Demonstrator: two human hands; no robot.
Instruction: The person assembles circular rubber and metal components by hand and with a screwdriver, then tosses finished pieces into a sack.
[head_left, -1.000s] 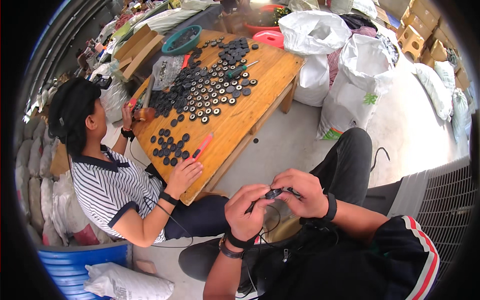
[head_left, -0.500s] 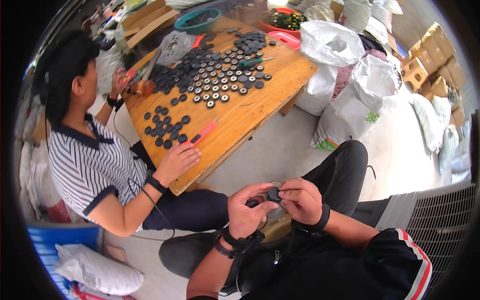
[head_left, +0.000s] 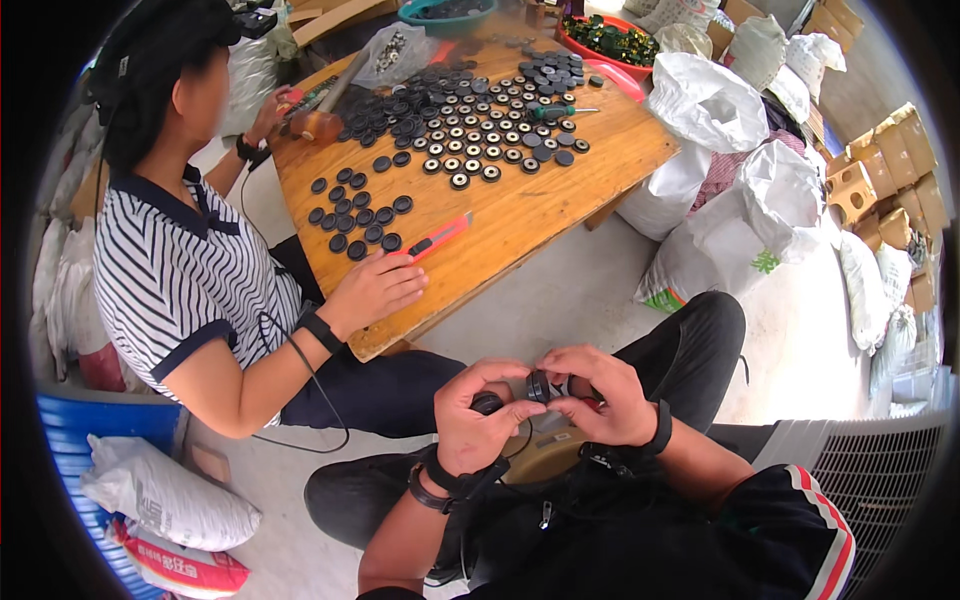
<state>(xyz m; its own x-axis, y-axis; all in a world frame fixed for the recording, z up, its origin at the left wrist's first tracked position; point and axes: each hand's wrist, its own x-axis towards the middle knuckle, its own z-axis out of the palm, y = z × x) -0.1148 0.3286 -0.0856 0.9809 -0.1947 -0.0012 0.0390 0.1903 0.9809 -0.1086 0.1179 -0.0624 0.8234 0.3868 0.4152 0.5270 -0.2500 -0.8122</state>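
My left hand [head_left: 475, 418] and my right hand [head_left: 606, 398] meet above my lap. A black round disc [head_left: 538, 387] is pinched between their fingertips, turned on its edge. A second black round piece [head_left: 487, 402] sits in the curl of my left hand's fingers. My right hand's fingers are wrapped close behind the disc, and what else they hold is partly hidden. On the wooden table [head_left: 500, 225] lie many similar black round pieces [head_left: 460, 181], several showing pale metal rings in their centres.
To the left sits a co-worker in a striped shirt [head_left: 180, 290], one hand [head_left: 380, 292] by a red utility knife [head_left: 440, 237]. A green-handled screwdriver [head_left: 552, 112], a plastic bag [head_left: 392, 55] and basins are on or beyond the table. White sacks [head_left: 700, 250] stand at right.
The disc between my hands has turned from showing its flat face to more edge-on. My right fingers have opened wider around it. The view has shifted slightly; the co-worker's hand stays by the knife.
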